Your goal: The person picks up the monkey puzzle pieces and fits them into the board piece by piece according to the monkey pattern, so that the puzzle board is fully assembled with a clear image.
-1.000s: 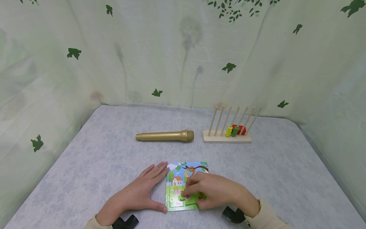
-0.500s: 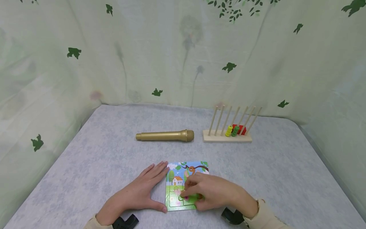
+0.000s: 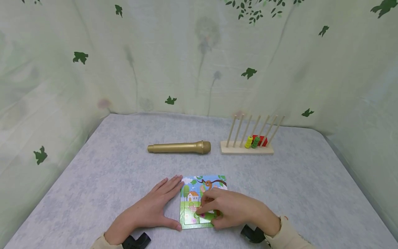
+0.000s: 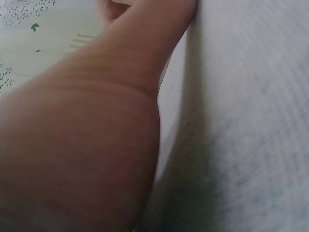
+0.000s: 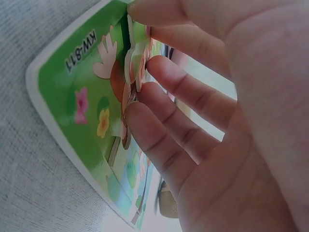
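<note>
A picture jigsaw puzzle with a house and a bird on a branch lies in its frame near the table's front. My left hand lies flat along its left edge, fingertips at the top corner and thumb at the bottom corner. Over the lower right part, my right hand pinches a green puzzle piece between thumb and fingers. In the right wrist view this piece sits raised and tilted above the board's green corner. My fingers hide much of the puzzle's right side in the head view.
Behind the puzzle lies a gold toy microphone. To its right stands a wooden peg stand with yellow, green and red pieces. A pale printed curtain encloses the table's back and sides.
My right hand has shifted slightly left over the puzzle with the puzzle piece, then stayed nearly still. My left hand has kept its place.
</note>
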Available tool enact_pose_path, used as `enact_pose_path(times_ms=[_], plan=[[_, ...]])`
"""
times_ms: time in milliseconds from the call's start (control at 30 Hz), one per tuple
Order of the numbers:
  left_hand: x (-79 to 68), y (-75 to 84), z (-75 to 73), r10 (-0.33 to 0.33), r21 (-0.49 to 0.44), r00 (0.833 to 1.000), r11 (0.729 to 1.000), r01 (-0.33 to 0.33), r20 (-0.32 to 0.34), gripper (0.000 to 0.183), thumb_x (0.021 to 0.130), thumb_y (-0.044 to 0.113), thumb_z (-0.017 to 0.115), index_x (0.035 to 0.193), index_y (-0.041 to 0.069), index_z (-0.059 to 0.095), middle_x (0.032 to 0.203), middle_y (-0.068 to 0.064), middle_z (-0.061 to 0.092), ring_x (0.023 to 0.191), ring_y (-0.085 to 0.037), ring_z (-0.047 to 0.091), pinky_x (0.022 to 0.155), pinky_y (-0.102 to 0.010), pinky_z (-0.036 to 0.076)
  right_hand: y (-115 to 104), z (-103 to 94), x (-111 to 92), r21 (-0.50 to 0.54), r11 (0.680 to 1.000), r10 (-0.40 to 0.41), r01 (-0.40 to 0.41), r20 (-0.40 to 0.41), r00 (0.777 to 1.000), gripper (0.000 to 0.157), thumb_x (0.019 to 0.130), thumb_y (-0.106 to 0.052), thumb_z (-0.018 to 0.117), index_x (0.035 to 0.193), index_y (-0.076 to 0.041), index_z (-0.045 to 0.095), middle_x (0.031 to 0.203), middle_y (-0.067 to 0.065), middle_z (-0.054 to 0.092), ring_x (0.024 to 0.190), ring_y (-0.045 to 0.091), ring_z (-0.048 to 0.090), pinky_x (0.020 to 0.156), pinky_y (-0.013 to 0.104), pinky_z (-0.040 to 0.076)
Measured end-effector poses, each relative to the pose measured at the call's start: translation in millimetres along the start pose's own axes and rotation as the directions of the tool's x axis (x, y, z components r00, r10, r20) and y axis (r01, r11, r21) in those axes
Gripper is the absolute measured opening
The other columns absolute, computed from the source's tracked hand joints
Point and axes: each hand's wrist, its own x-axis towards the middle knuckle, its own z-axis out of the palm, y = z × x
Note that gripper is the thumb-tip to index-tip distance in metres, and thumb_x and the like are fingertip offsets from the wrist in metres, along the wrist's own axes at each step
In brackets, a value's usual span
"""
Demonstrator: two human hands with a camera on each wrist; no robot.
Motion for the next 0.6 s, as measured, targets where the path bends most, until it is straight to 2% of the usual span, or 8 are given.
enact_pose_path(times_ms=[100,333,600], plan=[[0.1,0.1,-0.5,0.001,-0.002,1.0,1.0,-0.001,0.002,0.121,0.075,0.08,0.071,0.163,0.008,0.03,0.172,-0.008,0.02,0.159,-0.029,0.019,0.126,-0.022,-0.003,0.7,0.1,-0.5,-0.004,1.0,0.003,-0.003,0.004,1.0,0.041,0.086,-0.015,0.075,0.126,-0.026,0.075,0.113,-0.011,0.061,0.093,-0.002,0.048,0.082,0.003,0.036],[0.7,0.3,-0.2,-0.003,-0.009,1.0,1.0,0.003,0.007,0.123,0.073,0.079,0.073,0.163,0.007,0.029,0.173,-0.008,0.019,0.159,-0.028,0.018,0.121,-0.013,-0.011,1.0,-1.2,-1.4,-0.002,1.0,-0.006,0.006,0.006,1.0,0.039,0.088,-0.016,0.075,0.126,-0.026,0.075,0.115,-0.011,0.062,0.094,-0.002,0.049,0.082,0.002,0.037],[0.5,1.0,-0.5,-0.009,-0.019,1.0,1.0,0.009,0.008,0.123,0.073,0.078,0.074,0.163,0.008,0.03,0.173,-0.007,0.019,0.159,-0.028,0.018,0.123,-0.017,-0.008,2.4,-3.7,-2.5,0.013,1.0,-0.014,0.013,0.044,0.999,0.031,0.096,-0.021,0.075,0.126,-0.026,0.075,0.119,-0.011,0.062,0.1,-0.002,0.051,0.089,0.006,0.041]])
